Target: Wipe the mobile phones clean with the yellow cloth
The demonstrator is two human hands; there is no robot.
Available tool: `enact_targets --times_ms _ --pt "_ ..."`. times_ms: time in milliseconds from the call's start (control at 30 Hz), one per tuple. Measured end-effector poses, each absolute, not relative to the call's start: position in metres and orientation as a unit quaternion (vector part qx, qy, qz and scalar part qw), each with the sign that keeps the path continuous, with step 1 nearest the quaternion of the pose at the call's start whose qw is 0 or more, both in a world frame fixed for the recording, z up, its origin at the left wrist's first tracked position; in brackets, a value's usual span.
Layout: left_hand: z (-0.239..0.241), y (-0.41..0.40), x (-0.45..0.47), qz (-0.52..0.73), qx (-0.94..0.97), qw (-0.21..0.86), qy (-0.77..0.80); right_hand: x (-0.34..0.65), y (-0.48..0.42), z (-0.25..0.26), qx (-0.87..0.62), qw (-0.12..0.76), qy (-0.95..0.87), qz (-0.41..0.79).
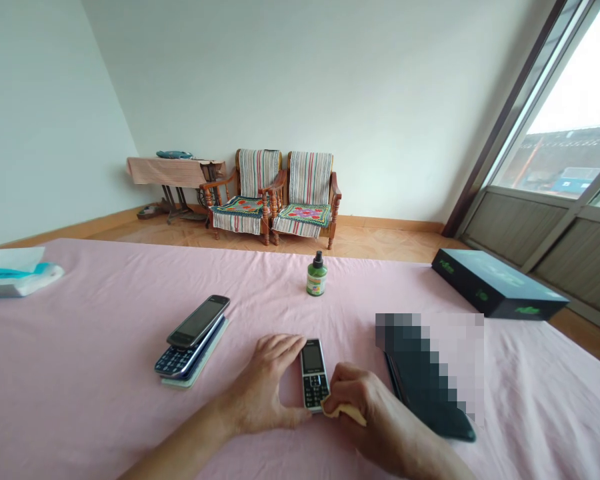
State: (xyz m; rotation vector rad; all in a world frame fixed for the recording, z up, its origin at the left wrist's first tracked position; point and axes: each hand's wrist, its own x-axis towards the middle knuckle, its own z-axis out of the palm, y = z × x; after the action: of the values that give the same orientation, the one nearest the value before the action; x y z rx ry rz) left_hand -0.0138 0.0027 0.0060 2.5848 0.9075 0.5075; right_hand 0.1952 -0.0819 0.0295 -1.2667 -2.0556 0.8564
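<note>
Yellow cloth (354,414) partly hidden by right fingers (349,388); dark object (423,383) partly pixelated; tissue pack (17,273) cut by left edge.

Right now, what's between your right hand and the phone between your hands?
A yellow cloth. The head view shows it bunched in the right hand, with its edge at the lower right corner of the phone.

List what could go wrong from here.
The keypad phone might shift if the left hand loses its edge while the right hand has the yellow cloth at its lower corner.
The grey phone lies askew atop a stack, so a bump could slide it off.
The green bottle stands on creased pink fabric; a tug might tip it.
</note>
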Motion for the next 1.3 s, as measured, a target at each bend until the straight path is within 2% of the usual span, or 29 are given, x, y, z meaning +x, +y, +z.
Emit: enact_targets --times_ms 167,267,533,1033,1300 --pt "0.003 0.003 -0.015 0.19 0.914 0.176 0.313 0.188 -0.077 0.015 -0.528 0.328 -0.743 0.248" --pt "0.002 0.004 -0.015 0.194 0.914 0.172 0.31 0.188 -0.076 0.013 -0.525 0.314 -0.758 0.227" --pt "0.002 0.006 -0.015 0.195 0.918 0.167 0.301 0.191 -0.088 0.035 -0.514 0.246 -0.781 0.256" --pt "0.0 0.007 -0.014 0.21 0.916 0.176 0.291 0.183 -0.058 0.017 -0.569 0.308 -0.736 0.198" --pt "-0.004 0.009 -0.016 0.204 0.918 0.176 0.291 0.183 -0.09 0.017 -0.548 0.29 -0.755 0.216"
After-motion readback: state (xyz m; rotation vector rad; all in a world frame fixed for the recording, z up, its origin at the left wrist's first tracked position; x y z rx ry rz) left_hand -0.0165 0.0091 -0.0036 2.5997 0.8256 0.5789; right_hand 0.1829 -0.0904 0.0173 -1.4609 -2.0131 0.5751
